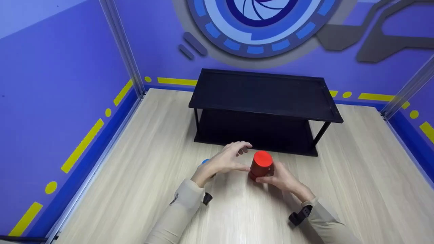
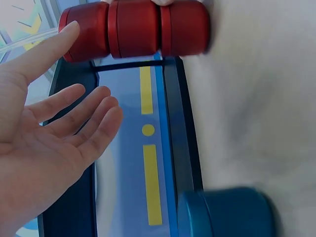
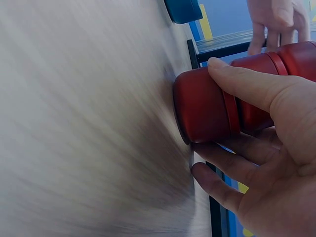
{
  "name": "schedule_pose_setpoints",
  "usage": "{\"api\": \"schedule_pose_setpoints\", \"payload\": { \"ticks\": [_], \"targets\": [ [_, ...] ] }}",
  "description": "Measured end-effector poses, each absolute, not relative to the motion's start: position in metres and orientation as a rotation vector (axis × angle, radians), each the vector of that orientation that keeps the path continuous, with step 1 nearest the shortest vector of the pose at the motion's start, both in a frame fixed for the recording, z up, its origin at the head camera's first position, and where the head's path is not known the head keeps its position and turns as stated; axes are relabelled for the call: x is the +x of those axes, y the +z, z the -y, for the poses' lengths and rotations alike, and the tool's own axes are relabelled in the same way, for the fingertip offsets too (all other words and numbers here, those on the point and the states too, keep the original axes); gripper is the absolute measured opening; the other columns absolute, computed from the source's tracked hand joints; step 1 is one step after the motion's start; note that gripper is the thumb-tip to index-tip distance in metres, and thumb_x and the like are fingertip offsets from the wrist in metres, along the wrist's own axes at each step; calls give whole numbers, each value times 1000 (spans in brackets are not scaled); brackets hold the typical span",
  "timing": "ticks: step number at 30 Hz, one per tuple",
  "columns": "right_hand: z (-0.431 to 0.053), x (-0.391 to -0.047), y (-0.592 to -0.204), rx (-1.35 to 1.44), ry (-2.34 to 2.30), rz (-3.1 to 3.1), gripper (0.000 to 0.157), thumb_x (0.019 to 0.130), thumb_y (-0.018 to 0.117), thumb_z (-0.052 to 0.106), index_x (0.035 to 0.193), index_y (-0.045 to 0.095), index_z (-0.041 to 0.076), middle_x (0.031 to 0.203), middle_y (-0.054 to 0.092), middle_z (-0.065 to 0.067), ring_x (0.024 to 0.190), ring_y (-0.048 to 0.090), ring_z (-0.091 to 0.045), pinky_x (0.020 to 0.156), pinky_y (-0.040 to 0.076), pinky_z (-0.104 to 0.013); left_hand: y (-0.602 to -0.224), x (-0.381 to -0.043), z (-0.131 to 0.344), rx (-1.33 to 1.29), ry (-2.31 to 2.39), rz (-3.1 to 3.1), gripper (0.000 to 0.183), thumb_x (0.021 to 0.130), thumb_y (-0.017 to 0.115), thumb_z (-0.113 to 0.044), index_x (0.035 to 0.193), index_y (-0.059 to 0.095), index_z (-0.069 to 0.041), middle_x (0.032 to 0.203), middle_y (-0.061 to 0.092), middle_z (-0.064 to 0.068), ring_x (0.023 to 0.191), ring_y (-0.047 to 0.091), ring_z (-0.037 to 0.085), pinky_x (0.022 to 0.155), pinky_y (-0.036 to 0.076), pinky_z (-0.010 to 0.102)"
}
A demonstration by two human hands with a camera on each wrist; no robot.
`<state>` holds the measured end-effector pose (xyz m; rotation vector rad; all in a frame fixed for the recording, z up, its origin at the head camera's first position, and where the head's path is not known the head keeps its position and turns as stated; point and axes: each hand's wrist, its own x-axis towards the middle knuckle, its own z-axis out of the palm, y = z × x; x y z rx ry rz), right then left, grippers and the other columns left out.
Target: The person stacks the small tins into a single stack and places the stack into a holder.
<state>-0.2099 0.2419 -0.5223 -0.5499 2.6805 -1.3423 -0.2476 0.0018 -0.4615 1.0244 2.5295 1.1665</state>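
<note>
Three red lidded tins stand in an upright stack on the table, in front of the shelf. With thumb and fingers round its lower part, my right hand holds the stack; in the right wrist view the thumb lies along the lowest tin. My left hand is spread at the stack's left side. Its thumb tip overlaps the top tin in the left wrist view, while the other fingers are loosely bent around nothing. A blue tin stands on the table, mostly hidden behind the left hand in the head view.
A black two-tier shelf stands at the back of the wooden table, its front edge just beyond the hands. Blue-purple panels with yellow marks wall in the table at the back and both sides.
</note>
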Motion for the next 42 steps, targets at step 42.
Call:
{"api": "schedule_pose_setpoints", "payload": {
  "ticks": [42],
  "targets": [
    [-240,-208,-523,-550,-1395,-2672,58,74,83,19,123,57,1,117,68,-16,108,65,-29,92,52,-34,-506,-244,107,649,1089,-2530,75,70,83,-3,136,47,-6,130,57,16,123,53,35,107,40,51]
  ]
}}
